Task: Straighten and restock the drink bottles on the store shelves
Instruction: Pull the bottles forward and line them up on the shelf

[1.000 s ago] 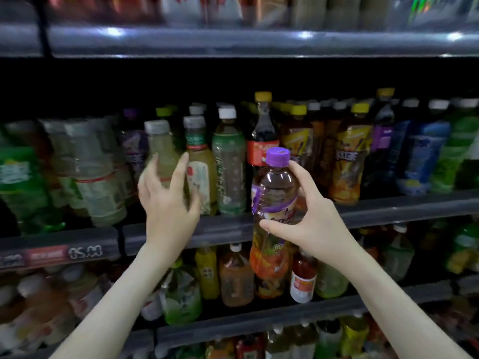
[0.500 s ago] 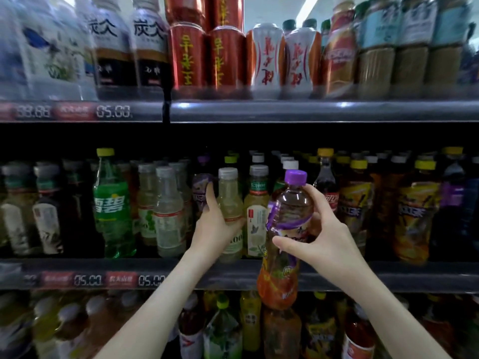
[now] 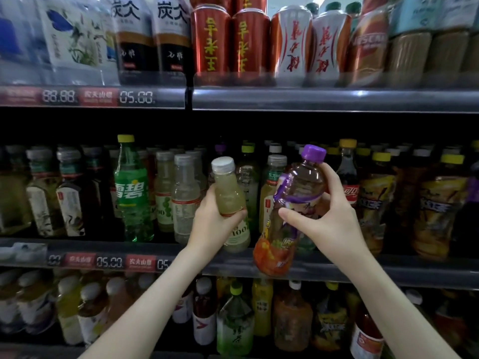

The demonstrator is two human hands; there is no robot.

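While left hand (image 3: 211, 225) fingers wrap pale-juice bottle (image 3: 229, 189), right hand (image 3: 330, 224) fingers clasp purple-capped amber-drink bottle (image 3: 298, 186).

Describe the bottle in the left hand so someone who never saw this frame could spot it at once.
Look at the middle shelf, below the red cans. At its centre, the left hand grips a small bottle, tilted slightly. Its silvery-white cap and pale cloudy yellow-green liquid set it apart from the purple-capped bottle held beside it.

Dark store shelving (image 3: 311, 99) with red price tags (image 3: 97, 95); a ceiling light (image 3: 320, 0) glows above
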